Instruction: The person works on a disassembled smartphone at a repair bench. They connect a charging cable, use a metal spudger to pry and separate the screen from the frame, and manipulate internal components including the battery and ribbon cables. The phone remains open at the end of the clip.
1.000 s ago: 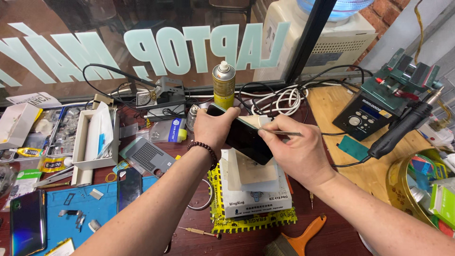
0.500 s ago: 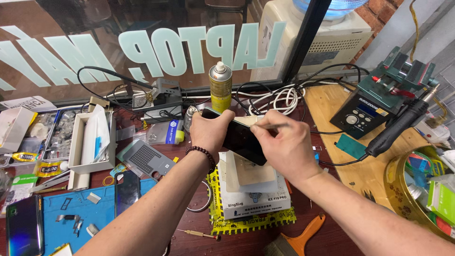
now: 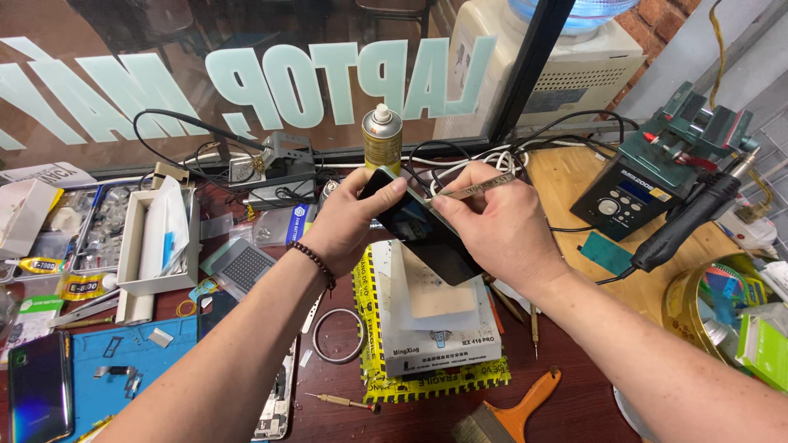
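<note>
Fingers [image 3: 392, 190] of both hands pinch black phone [image 3: 423, 238]; spray can [image 3: 382, 139] stands behind.

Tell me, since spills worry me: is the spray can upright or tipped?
Upright: the spray can stands nozzle-up behind both hands.

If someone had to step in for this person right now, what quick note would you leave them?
Left hand grips the dark phone, held tilted above the white heating pad.
Right hand pinches metal tweezers at the phone's upper edge.
Spray can stands behind; brush lies in front.
Done: phone lifted and steadied.
Left: likely the work along that edge; whether the screen is loose I cannot tell.
</note>
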